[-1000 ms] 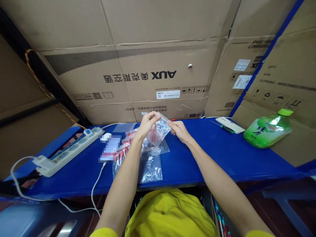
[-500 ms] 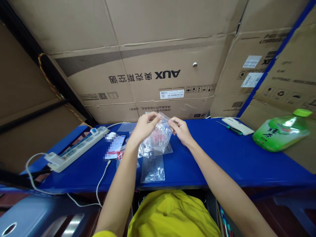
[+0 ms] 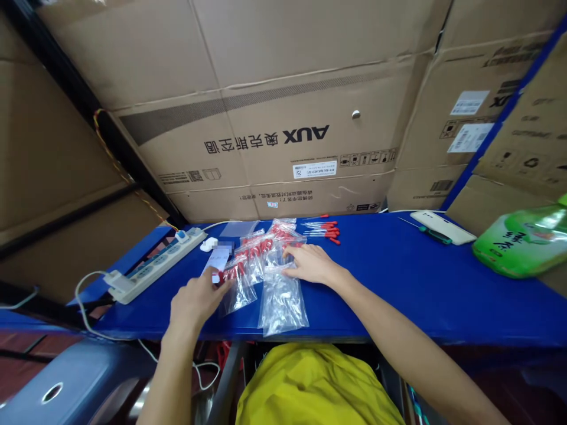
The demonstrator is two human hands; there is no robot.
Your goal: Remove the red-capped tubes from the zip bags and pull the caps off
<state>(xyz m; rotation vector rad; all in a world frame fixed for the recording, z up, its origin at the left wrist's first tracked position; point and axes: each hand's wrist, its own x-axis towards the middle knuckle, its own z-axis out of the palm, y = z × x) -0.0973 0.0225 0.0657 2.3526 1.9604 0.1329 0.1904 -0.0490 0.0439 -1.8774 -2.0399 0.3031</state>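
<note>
My left hand is at the left end of a row of clear zip bags, thumb and forefinger apart beside a bag with red-ended pieces in it. My right hand reaches over the middle bags, its fingertips spread and touching the plastic. Below those fingertips lies a clear zip bag in which I make out no red pieces. More bags with red pieces overlap behind. Several loose thin rods with red ends lie to the right of the bags.
A phone and a white earphone case lie left of the bags, near a power strip with cables. Rightward are a white case, a green-handled screwdriver and a green bottle. Cardboard walls the blue table.
Both hands held up a clear bag together; now they have come apart and lower, the left toward the leftmost bag. The raised bag is down, and the loose red-ended rods show.
</note>
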